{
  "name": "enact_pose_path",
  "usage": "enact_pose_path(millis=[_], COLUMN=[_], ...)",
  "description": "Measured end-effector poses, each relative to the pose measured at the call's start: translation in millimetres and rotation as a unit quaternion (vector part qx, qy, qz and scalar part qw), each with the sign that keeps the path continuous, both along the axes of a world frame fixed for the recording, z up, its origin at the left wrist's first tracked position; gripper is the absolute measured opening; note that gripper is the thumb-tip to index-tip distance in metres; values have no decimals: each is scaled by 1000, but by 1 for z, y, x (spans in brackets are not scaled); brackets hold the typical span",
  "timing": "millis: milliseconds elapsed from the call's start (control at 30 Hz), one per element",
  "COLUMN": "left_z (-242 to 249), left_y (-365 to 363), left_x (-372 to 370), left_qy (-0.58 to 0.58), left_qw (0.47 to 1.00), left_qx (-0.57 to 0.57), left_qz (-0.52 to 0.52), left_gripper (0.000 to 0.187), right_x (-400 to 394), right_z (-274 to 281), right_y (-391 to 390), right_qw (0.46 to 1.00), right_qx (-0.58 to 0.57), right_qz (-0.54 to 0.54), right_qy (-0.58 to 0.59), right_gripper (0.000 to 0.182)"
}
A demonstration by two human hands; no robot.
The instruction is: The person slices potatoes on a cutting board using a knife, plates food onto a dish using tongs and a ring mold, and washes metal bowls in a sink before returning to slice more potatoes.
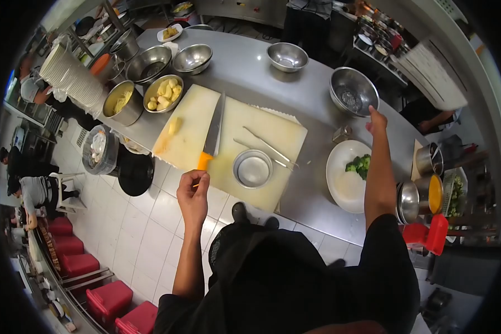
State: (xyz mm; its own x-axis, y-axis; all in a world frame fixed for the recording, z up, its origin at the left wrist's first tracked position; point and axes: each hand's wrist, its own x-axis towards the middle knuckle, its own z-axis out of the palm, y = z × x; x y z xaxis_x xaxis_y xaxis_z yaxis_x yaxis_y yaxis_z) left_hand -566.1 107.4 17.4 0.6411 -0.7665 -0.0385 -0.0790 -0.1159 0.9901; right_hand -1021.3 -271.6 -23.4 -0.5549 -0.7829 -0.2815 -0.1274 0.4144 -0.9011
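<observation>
Orange stands out on the handle point(205, 161) of a long knife point(213, 133), whose blade points away from the wearer along the line where two pale cutting boards point(197, 106) meet. The left hand point(193, 192) is at the near end of that handle, its fingers curled and pinching it against the thumb. The right arm reaches out over the steel counter point(236, 61), and the right hand point(377, 119) meets the near rim of a metal bowl point(354, 92); whether its fingers pinch the rim or only rest against it, I cannot tell. On the left board, a yellow chunk point(175, 125) lies to the left of the blade. To the right of the knife, metal tongs point(270, 146) lie with their arms apart, just beside a round metal dish point(253, 168). Near the right forearm, a white plate point(333, 172) carries green broccoli point(360, 166) and something pale. Beyond the left board, a bowl of yellow pieces point(162, 94) stands next to a pot of yellow strips point(122, 103).
</observation>
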Motion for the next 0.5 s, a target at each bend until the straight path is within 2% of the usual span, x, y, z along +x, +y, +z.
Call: enact_pose_path(millis=[100, 200, 300, 333, 433, 467, 500], left_z=[17, 4, -1, 0, 2, 3, 4], left_y=[-13, -22, -28, -32, -44, -48, -49], left_x=[14, 40, 61, 66, 76, 79, 81], left_qy=[28, -2, -6, 1, 11, 17, 22], left_qw=[999, 1000, 1000, 1000, 999, 999, 999], left_qx=[10, -28, -30, -28, -33, -39, -41], left_qz=[-10, -5, -5, -1, -10, -21, -25], left_gripper=[9, 7, 7, 7, 6, 6, 6], right_x=[0, -3, -9, -5, -6, -8, -5], right_z=[-13, -24, -26, -25, -9, -8, -9], right_y=[-8, -14, -19, -16, -19, -26, -38], right_qw=[986, 981, 992, 997, 992, 961, 899], right_qx=[48, 83, 79, 42, 46, -7, -55], right_qz=[2, -32, -31, -53, -56, -88, -111], right_qy=[-160, -172, -97, -38, 99, 263, 421], right_gripper=[36, 25, 22, 24, 27, 28, 29])
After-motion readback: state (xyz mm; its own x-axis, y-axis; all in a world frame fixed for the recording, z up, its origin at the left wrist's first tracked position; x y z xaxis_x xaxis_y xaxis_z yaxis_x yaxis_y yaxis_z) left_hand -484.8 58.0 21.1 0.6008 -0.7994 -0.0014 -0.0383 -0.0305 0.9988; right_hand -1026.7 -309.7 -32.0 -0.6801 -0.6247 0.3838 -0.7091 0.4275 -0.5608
